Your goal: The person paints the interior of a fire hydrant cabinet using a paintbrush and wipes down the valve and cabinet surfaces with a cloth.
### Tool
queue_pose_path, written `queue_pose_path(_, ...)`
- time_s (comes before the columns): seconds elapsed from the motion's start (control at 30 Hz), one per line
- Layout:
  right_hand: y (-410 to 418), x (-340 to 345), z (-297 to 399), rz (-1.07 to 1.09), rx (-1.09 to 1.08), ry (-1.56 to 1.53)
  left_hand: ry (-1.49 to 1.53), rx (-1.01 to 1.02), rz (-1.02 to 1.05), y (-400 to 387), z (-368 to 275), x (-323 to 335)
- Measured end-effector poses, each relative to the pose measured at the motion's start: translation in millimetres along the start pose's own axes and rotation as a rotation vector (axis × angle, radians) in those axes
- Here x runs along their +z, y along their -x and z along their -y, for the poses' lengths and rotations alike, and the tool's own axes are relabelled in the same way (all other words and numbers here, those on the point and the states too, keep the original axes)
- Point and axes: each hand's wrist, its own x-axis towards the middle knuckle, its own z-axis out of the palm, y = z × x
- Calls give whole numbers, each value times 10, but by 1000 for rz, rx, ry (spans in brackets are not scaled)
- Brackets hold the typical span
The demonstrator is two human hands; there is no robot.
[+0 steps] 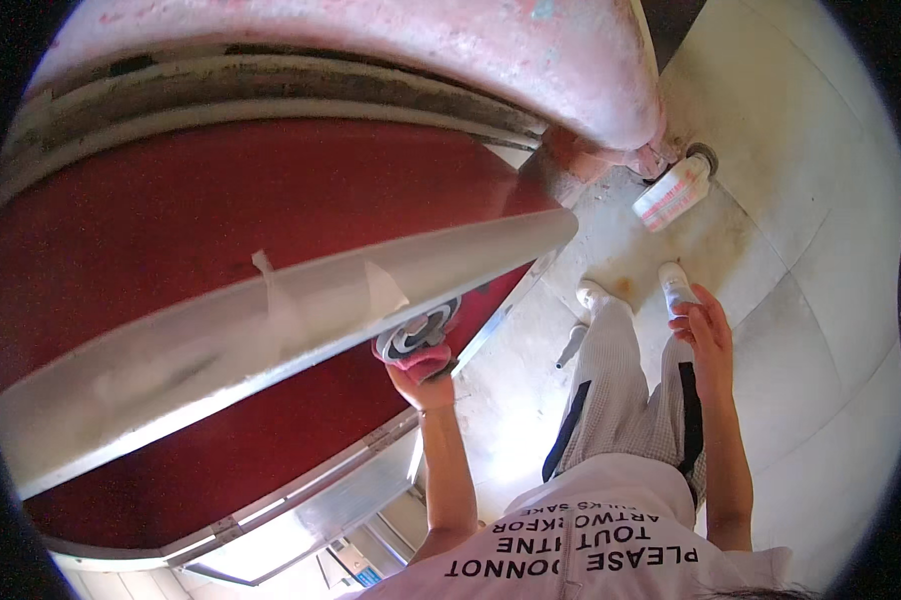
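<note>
My left hand [425, 381] grips a folded pink cloth [426, 364]. Against that cloth sits a grey-and-black ringed object [419, 330]; what it is I cannot tell. Both are beside the lower edge of a long pale rounded bar [285, 300], in front of a dark red panel [270, 427]. Two pale strips, perhaps tape or paper, stick to the bar. My right hand [705, 337] hangs on the right above my leg, fingers loosely bent and apart, with nothing in it.
A large blotchy pink-white body [390, 45] overhangs the red panel at the top. On the stained tiled floor [780, 345] are a white container [675, 195] bearing red writing and a grey tube-like object [571, 346] near my foot. A metal-framed edge [308, 517] runs along the panel's lower side.
</note>
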Motion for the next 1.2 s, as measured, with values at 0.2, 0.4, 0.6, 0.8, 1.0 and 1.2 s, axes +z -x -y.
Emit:
queue_pose_path(0.2,50,-11,-3,28,16,36,104,36,-164,-65,219,76)
queue_pose_path(0.4,125,-128,-62,27,18,85,93,16,-237,-129,311,33)
queue_pose_path(0.6,193,-47,-85,13,13,44,285,-41,-213,-104,213,89)
queue_pose_path(0.8,218,65,-148,68,20,81,-116,20,-447,-88,287,250)
queue_pose_path(1.0,194,233,-123,83,33,31,-164,-34,-268,-24,242,37)
queue_pose_path(1.2,297,547,-213,346,-327,304,-928,-39,-153,816,573,97)
